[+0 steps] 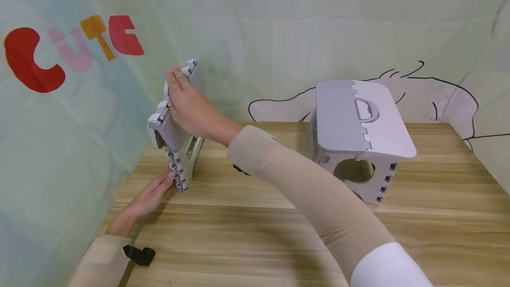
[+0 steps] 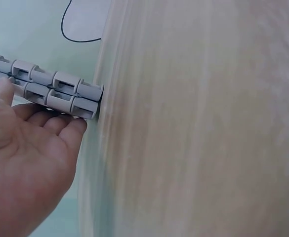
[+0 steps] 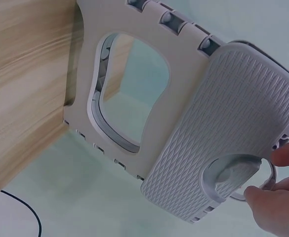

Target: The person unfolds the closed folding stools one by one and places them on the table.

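Observation:
A grey and white folding step stool (image 1: pixel 179 145) stands partly folded on edge at the table's left side, its two top halves angled downward. My left hand (image 1: pixel 153 194) holds its lower hinged edge; in the left wrist view the thumb lies on the hinge knuckles (image 2: pixel 60 91) and the fingers curl behind them. Up at the stool's top, my right hand (image 1: pixel 193 110) rests with fairly straight fingers. In the right wrist view the right fingertips (image 3: pixel 255 195) are beside the handle opening of the textured top panel (image 3: pixel 223 108). The far side is hidden.
A second, unfolded step stool (image 1: pixel 342 118) stands upright on the right of the wooden table (image 1: pixel 239 234). A printed cloth backdrop (image 1: pixel 259 34) with coloured letters and a line drawing hangs behind and along the left, close to the folded stool.

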Demonstrator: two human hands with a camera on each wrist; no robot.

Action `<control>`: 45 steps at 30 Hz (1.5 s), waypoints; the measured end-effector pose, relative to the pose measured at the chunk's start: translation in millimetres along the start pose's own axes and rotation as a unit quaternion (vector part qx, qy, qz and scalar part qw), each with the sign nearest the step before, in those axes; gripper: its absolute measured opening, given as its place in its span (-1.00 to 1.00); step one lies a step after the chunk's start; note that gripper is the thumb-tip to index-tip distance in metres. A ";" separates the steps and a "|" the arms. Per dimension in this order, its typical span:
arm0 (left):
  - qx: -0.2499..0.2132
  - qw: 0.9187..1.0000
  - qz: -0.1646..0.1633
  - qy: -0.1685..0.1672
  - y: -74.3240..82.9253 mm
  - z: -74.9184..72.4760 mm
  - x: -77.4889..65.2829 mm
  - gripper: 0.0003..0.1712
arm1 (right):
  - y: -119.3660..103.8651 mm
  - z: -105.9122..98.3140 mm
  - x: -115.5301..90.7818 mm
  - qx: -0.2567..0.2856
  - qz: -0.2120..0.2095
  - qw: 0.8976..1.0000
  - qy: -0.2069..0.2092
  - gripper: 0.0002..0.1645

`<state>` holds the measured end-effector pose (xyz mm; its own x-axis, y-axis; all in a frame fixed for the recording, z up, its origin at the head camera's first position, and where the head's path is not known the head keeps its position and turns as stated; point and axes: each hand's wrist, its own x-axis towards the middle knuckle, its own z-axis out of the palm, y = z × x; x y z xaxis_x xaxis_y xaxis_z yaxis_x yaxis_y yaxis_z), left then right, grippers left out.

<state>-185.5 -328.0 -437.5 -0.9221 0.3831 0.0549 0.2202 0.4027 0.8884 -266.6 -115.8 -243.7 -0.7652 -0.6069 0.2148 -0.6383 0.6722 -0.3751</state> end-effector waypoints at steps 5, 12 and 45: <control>-0.009 1.000 -0.020 -0.003 -0.8 -0.7 -0.3 -0.34 | -0.2 -0.2 5.0 -0.039 -0.022 0.999 -0.004 -0.25; -0.040 0.998 -0.039 -0.015 0.2 -3.2 -1.8 -0.27 | -0.5 -3.2 8.5 -0.086 -0.036 0.995 -0.018 -0.27; -0.110 0.993 -0.021 -0.037 -6.1 -5.0 -4.8 -0.27 | -16.3 2.0 23.1 -0.167 0.002 0.985 -0.033 -0.20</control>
<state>-184.1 -336.5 -440.9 -0.9013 0.4330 -0.0110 0.0998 0.2324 0.9675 -273.6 -141.6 -234.4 -0.7679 -0.6227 0.1503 -0.6354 0.7701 -0.0560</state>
